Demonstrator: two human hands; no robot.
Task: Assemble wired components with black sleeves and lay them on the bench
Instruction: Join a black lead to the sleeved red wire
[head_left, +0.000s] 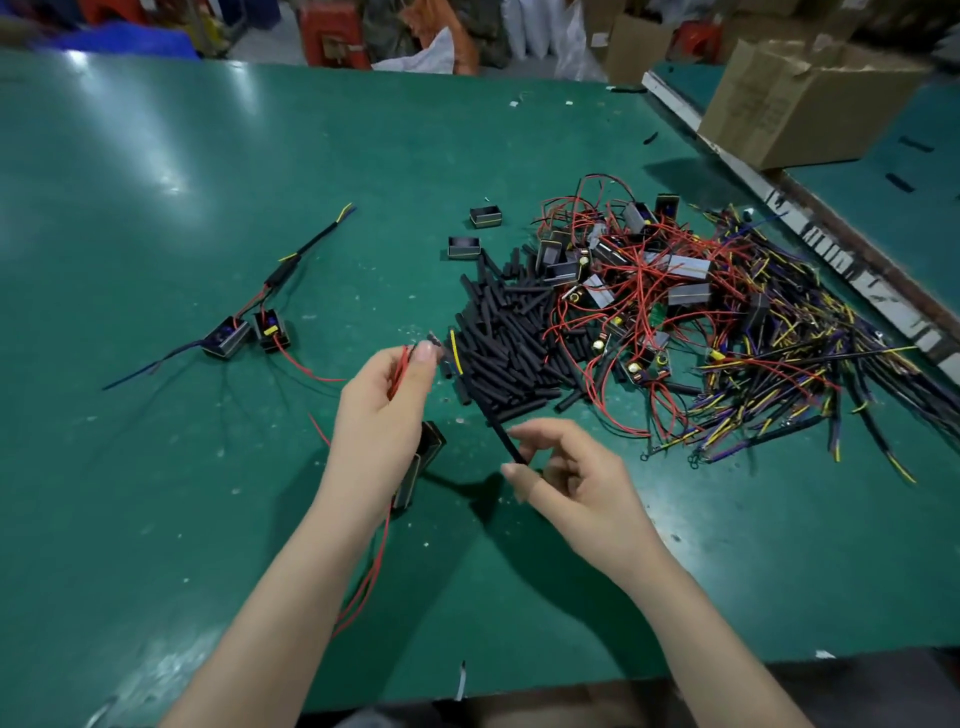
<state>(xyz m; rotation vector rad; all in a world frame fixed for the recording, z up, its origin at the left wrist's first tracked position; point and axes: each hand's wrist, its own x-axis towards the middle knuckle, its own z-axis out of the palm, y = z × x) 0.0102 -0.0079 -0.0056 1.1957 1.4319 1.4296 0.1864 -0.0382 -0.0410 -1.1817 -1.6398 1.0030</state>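
Note:
My left hand (387, 400) pinches the ends of thin red wires (399, 370) between thumb and fingers; a small black boxed component (420, 467) hangs from them below my palm, and its red leads trail down past my wrist. My right hand (563, 475) holds one black sleeve (503, 435) between thumb and fingers, its free end pointing up-left toward the pile. A heap of black sleeves (511, 332) lies just beyond both hands. Two finished components with sleeved leads (249, 332) lie on the green bench (156, 467) at the left.
A tangle of red-wired components (628, 280) and a spread of yellow, purple and black leads (779, 364) fill the right side. Two loose black casings (475, 231) sit behind the sleeves. A cardboard box (800, 98) stands on the neighbouring bench at far right.

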